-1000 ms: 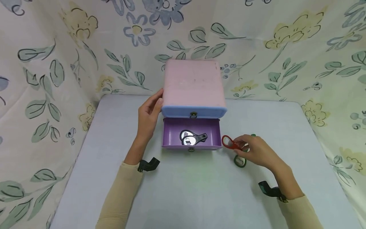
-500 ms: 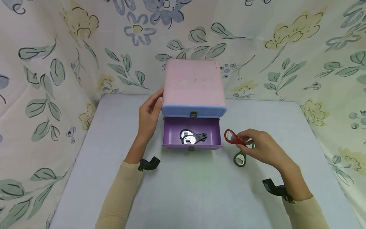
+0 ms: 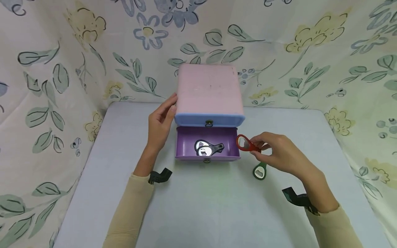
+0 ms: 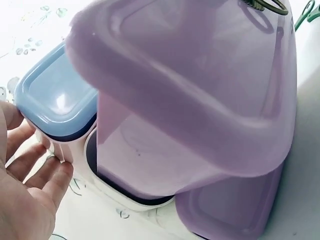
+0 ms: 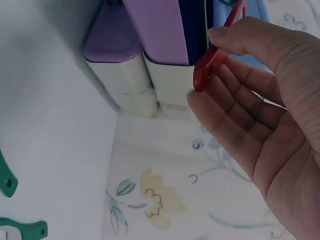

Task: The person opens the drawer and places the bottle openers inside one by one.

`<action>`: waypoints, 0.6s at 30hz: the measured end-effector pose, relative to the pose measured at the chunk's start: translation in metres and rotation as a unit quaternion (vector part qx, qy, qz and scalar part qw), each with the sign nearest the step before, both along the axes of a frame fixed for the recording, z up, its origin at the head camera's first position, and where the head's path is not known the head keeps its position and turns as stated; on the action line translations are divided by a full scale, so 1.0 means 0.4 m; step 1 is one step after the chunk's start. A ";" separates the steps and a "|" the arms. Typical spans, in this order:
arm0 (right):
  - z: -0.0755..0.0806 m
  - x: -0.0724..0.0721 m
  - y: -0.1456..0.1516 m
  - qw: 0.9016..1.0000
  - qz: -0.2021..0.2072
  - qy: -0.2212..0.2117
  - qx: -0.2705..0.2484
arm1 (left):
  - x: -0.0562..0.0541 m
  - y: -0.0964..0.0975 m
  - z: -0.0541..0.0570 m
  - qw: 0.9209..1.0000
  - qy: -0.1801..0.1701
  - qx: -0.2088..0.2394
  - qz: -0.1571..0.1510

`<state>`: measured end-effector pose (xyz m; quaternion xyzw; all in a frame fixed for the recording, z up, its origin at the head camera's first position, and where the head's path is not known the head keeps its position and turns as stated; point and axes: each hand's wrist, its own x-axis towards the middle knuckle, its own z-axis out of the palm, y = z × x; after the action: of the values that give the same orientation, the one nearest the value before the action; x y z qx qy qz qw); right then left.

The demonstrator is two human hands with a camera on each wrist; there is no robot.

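My right hand [image 3: 280, 153] pinches a red bottle opener [image 3: 245, 143] by its handle end, thumb against fingers. The opener's ring end is at the right edge of the pulled-out purple drawer [image 3: 186, 146]. Inside that drawer lie black bottle openers [image 3: 211, 150], overlapping. My left hand [image 3: 159, 127] rests with extended fingers against the left side of the pink-topped drawer box [image 3: 211, 89]; in the left wrist view its fingers [image 4: 52, 180] touch the wall beside the blue drawer [image 4: 60, 95]. A green bottle opener [image 3: 260, 171] lies on the table below my right hand.
Two green handles [image 5: 25, 230] show on the table in the right wrist view. Another purple drawer [image 4: 230, 205], pushed in, sits under the pulled-out one. A floral cloth [image 3: 263, 62] hangs behind the white table [image 3: 201, 206].
My right hand lifts the red bottle opener up from beside the green ones, and over the last half second moves it left to the drawer's edge. My left hand stays in place.
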<state>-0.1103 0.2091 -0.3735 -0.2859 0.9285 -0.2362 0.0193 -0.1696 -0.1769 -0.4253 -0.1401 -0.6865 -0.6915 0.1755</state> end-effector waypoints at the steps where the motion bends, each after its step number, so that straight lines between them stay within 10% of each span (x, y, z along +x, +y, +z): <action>1: 0.004 -0.002 -0.005 1.000 0.003 0.002 0.003 | -0.001 -0.001 0.001 1.000 -0.001 -0.002 -0.003; 18: 0.042 -0.053 -0.102 0.996 0.053 -0.019 0.065 | -0.023 -0.030 0.009 0.998 0.001 -0.053 -0.038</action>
<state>-0.1314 0.1683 -0.3567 -0.3283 0.9248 -0.1795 0.0682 -0.1786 -0.1889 -0.4218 -0.1757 -0.7160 -0.6605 0.1418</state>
